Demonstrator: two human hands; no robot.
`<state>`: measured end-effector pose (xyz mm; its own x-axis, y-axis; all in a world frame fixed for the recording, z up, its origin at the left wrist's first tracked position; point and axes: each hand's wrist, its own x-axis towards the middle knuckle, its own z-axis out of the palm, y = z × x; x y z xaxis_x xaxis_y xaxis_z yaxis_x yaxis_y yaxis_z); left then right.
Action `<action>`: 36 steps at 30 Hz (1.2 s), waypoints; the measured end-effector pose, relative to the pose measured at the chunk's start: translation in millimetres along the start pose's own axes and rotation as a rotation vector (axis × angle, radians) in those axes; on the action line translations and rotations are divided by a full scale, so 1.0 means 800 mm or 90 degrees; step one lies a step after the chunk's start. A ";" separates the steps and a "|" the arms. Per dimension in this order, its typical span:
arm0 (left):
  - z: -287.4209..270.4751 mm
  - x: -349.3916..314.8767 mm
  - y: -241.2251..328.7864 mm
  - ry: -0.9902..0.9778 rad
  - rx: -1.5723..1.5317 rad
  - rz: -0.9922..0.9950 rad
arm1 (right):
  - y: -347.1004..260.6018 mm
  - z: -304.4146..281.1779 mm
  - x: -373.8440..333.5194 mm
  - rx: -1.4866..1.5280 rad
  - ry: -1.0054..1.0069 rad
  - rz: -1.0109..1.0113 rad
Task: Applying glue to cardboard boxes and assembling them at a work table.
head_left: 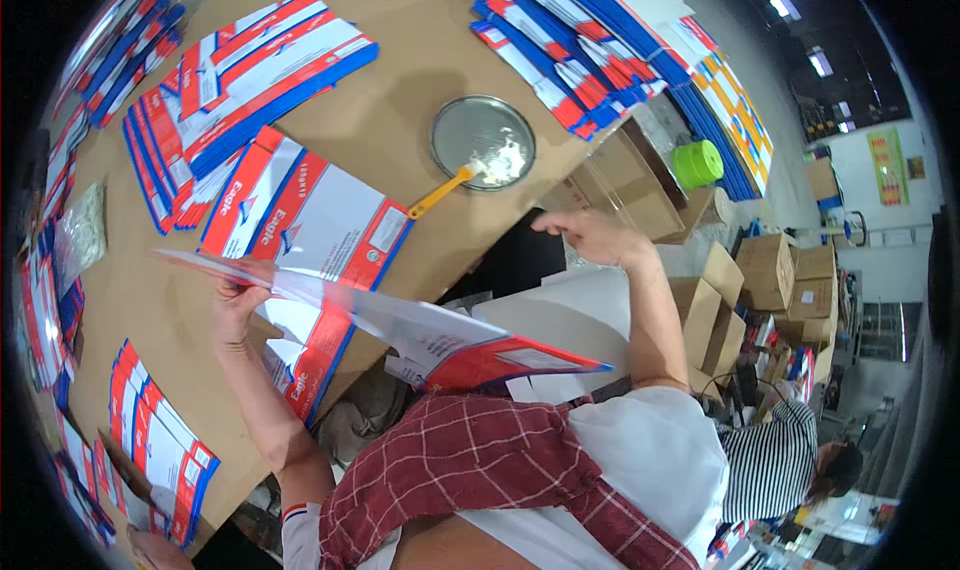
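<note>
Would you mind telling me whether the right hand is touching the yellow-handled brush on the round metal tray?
Apart. The head view shows the right hand raised near the table edge, with bare brown tabletop between it and the yellow-handled brush on the round metal tray.

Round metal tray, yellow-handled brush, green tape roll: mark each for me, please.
Round metal tray [470, 130]: head view, bare grey base left of the white paste.
Yellow-handled brush [437, 195]: head view, middle of its yellow handle.
Green tape roll [697, 163]: head view, its outer side.

Red, white and blue flat cartons [255, 80] are spread around the round metal tray [483, 140]; brown boxes [770, 270] are stacked to its right.
</note>
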<state>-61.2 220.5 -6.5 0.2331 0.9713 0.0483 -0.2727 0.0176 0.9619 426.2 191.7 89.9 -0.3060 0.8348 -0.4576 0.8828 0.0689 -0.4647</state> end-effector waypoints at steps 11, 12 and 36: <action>0.017 -0.003 -0.020 0.120 -0.019 0.022 | 0.115 0.069 -0.181 0.655 0.198 0.079; 0.005 -0.001 -0.025 0.064 -0.043 0.035 | 0.106 0.069 -0.169 0.624 0.278 0.060; 0.153 -0.011 0.136 0.045 0.150 0.037 | -0.085 -0.033 -0.016 0.658 0.135 -0.369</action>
<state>21.3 185.2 130.6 0.1548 0.9834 0.0944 -0.0569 -0.0865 0.9946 379.5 191.0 147.2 -0.4122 0.9046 0.1085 -0.0982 0.0743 -0.9924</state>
